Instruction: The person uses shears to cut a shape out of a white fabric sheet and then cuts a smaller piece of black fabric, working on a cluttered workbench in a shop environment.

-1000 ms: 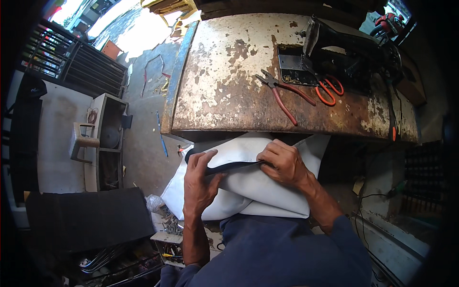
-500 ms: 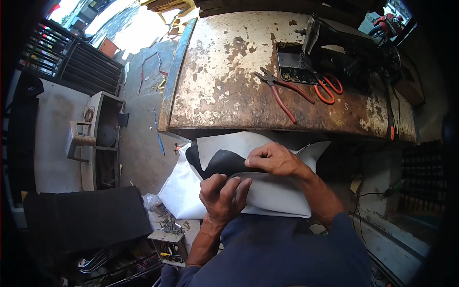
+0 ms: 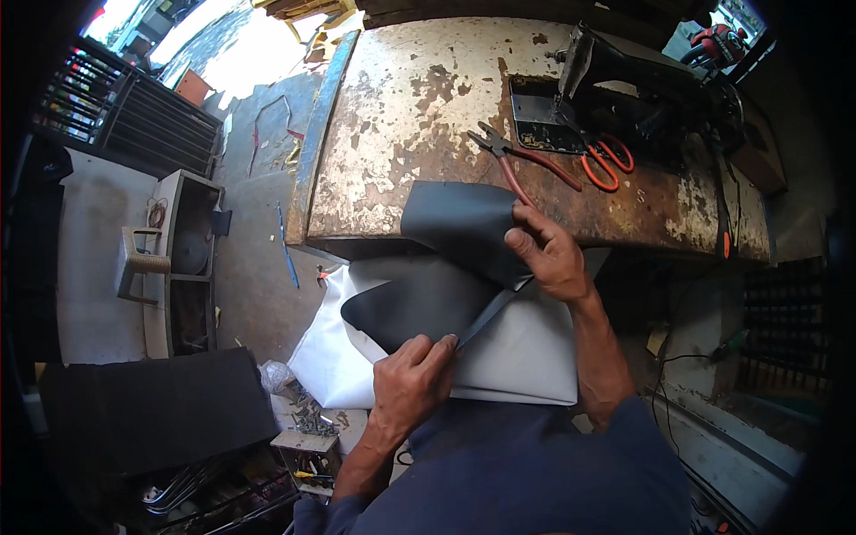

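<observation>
A sheet of black leather-like material [image 3: 419, 299] with a pale underside lies across my lap, part of it lifted over the table's front edge. My left hand [image 3: 415, 379] is closed, pinching a narrow dark edge of the sheet between thumb and fingers. Farther up, my right hand [image 3: 551, 254] grips the raised black part by its right side, thumb on top. White material [image 3: 526, 357] spreads under both hands and hangs down at the left. Red-handled pliers [image 3: 508, 160] rest on the table just beyond my right hand.
The worn, paint-chipped table [image 3: 374, 143] carries a black sewing machine [image 3: 642, 98] and orange-handled scissors [image 3: 606, 165]. At lower left stand a small box of tools [image 3: 308, 459] and a dark padded panel [image 3: 169, 410]. A plastic stool [image 3: 143, 263] is farther left.
My right hand has moved up and slightly right, lifting the black material over the table edge. More of its black face now shows. My left hand has shifted slightly down.
</observation>
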A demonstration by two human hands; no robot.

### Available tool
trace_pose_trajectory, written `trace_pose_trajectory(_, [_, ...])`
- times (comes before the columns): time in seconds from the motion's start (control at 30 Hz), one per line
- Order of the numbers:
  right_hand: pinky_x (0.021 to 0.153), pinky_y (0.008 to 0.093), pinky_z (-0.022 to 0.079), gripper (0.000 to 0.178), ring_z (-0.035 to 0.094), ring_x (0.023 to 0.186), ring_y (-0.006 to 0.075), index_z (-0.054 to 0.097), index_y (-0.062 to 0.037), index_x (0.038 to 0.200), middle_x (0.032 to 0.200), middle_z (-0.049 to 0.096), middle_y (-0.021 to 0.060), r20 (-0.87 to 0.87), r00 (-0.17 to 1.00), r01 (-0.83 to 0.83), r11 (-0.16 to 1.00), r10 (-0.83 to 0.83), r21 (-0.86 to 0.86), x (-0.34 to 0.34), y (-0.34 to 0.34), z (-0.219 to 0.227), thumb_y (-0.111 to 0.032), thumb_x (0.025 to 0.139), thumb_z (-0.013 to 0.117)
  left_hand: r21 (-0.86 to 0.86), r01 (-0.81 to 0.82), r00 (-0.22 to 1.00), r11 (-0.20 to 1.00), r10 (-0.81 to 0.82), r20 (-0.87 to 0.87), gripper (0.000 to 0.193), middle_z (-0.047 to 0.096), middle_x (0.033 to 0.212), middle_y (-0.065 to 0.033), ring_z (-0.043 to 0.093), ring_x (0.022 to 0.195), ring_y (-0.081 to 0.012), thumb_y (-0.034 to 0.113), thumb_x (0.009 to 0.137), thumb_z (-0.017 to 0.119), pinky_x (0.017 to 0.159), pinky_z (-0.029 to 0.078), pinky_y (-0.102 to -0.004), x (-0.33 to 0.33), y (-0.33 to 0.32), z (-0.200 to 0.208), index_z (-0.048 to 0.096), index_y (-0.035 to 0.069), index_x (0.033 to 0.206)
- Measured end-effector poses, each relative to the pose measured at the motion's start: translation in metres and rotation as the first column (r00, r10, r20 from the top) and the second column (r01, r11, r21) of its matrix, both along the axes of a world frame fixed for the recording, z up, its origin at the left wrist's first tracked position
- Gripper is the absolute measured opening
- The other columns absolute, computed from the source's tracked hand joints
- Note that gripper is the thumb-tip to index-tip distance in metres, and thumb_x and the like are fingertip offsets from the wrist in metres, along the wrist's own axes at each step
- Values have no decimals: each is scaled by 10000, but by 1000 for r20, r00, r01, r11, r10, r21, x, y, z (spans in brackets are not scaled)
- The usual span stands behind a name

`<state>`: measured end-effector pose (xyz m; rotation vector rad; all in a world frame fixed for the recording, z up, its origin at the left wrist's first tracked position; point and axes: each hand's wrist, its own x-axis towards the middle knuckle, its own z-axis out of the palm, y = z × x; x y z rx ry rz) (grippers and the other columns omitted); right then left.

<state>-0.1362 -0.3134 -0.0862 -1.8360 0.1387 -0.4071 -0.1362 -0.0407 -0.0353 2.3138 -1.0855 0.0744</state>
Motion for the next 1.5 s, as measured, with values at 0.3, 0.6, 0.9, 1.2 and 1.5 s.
trace_pose_trajectory(0.3, [884,462,559,515,712,993,356,674,-53,1350,1046,740,195,-275,870,-467,862,408,-198,-18,4,9,-158,859,786,-51,-58,959,997,70,275,330,719,1023,-73,596,969,-290,197,878,799,855,481,-458,36,-35,12,708,107,1182])
trace_pose_trajectory(0.6, [872,420,540,348,696,969,305,738,-87,1204,1047,737,116,-19,976,-212,930,216,-301,-23,9,5,-124,866,810,199,129,879,972,-20,-476,399,693,1090,-166,627,1001,-344,257,935,779,918,470,-465,70,-43,-25,676,64,1267])
trace_pose_trajectory(0.9, [911,416,507,218,635,1003,279,792,-138,1053,1091,694,45,228,957,-45,866,181,-497,-24,32,-16,-124,838,828,-63,132,743,989,-141,-655,410,668,1096,-189,649,1069,-381,171,905,787,942,502,-457,78,-38,-25,650,55,1273])
trace_pose_trajectory(1.2, [783,327,547,148,691,884,216,749,-13,1031,1080,700,107,-27,967,254,965,-253,62,-42,-7,-11,-130,949,784,25,46,661,999,-12,-750,411,668,1105,-106,596,988,-213,162,885,798,903,480,-351,78,-27,-36,680,59,1264])
trace_pose_trajectory(1.5, [774,407,570,307,669,908,281,776,-138,1112,1065,702,47,161,986,36,861,53,-508,-32,37,-18,-146,814,848,10,73,763,997,-50,-644,405,650,1019,-123,605,857,-258,186,880,779,813,501,-387,76,-33,-31,698,83,1263])
